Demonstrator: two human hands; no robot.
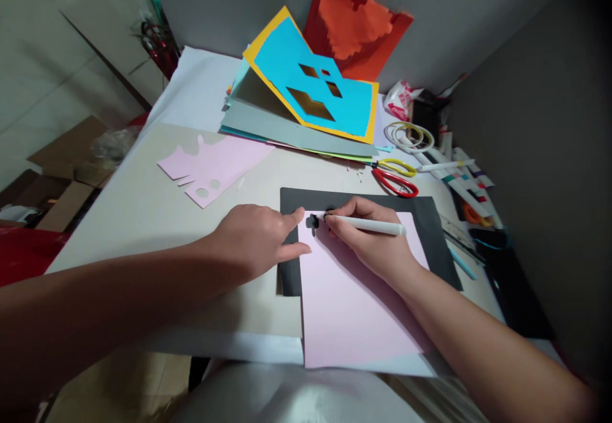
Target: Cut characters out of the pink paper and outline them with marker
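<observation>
**landmark:** pink sheet, near edge of the counter, lying flat on a black card; the black card shows past its top and both sides
**rest, behind sheet:** stack of coloured card with a blue-and-yellow cut-window card on top; orange cut card leaning on the wall just beyond it
**rest, left of sheet:** pale pink cut-out, flat on the counter
**rest, right of sheet:** ruler, partly covered; tape rolls farther back; red-handled scissors beside yellow-handled scissors, both just behind the black card
**things, right hand:** pinching a white marker between thumb and fingers, tip hidden, near the top of the sheet
**things, left hand:** fingers spread, pinching nothing, tips at the sheet's left edge, seemingly steadying it
**things, on sheet:** small black mark near the top left corner, right beside the marker hand
**handling:** sheet looks light, thin, fairly stiff; may slide on the card, so hold flat or lift by the edges; marker light, hold by the barrel
</observation>
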